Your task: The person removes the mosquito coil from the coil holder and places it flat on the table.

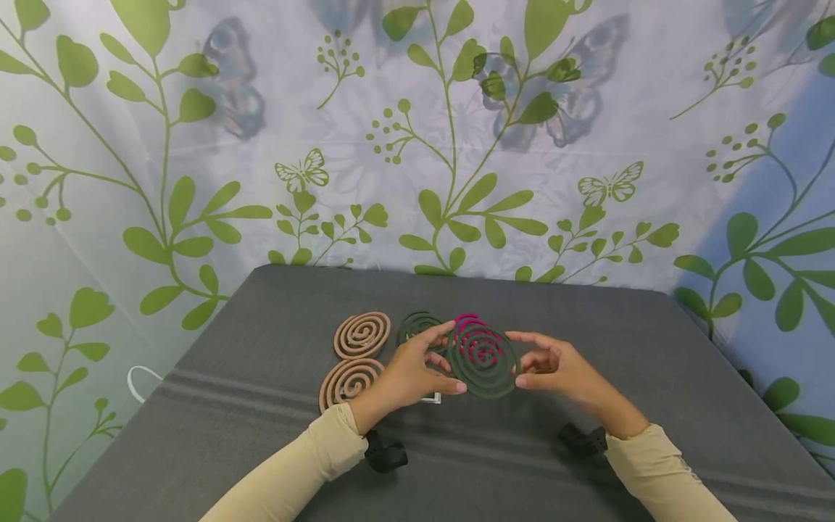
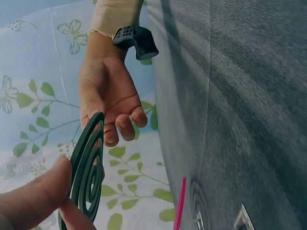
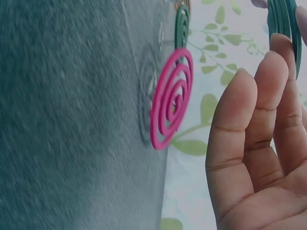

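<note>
Both hands hold a dark green mosquito coil (image 1: 483, 380) raised above the table. My left hand (image 1: 411, 371) pinches its left edge, thumb on the near face and fingers behind. On the opposite edge, the right hand (image 1: 557, 368) grips it between thumb and index finger, the other fingers loosely curled. A magenta coil (image 3: 154, 115) stands tilted just above the table, partly hidden behind the held one in the head view. Beyond the left hand a second green coil (image 1: 412, 319) shows in part.
Two tan coils, a far one (image 1: 342, 337) and a near one (image 1: 326, 380), sit left of the left hand, which covers part of the near one. A small silver metal piece (image 1: 433, 399) lies beneath that hand. Grey cloth covers the table (image 1: 587, 312); a leaf-patterned curtain hangs behind.
</note>
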### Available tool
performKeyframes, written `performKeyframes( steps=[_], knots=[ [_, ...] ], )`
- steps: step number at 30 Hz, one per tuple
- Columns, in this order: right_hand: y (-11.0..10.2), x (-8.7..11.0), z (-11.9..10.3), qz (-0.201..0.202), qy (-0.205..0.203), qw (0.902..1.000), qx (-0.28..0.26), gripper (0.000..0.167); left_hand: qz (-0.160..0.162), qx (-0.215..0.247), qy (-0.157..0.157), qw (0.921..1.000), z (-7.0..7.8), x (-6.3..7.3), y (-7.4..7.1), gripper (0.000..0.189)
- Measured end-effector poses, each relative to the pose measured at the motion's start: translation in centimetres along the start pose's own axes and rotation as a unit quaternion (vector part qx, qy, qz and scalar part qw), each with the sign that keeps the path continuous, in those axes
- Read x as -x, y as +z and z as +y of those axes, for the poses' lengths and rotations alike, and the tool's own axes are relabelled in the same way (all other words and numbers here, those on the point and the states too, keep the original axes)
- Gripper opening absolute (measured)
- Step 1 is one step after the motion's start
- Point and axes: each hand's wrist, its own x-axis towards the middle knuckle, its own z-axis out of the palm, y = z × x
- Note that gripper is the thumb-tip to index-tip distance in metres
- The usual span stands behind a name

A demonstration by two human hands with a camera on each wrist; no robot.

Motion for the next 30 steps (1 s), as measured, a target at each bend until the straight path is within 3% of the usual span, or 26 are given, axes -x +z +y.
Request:
performKeyframes(
  steps=[4, 17, 30],
  knots=[
    [-0.8, 0.4, -0.2, -0.004, -0.003, 0.9999, -0.014, 0.065, 0.01, -0.009, 0.016, 0.9998, 0.0, -0.4, 0.8, 0.095],
    [-3.4, 1.4, -0.2, -0.026, -0.006, 0.9996, 0.002, 0.066, 0.054, -0.053, 0.021, 0.9969, -0.1, -1.4, 3.9, 0.089],
    [-5.7, 2.3, 0.0, -0.028, -0.007, 0.9996, -0.005, 0.075, 0.068, -0.08, 0.029, 0.9941, 0.0, -3.0, 6.1, 0.089]
  ],
)
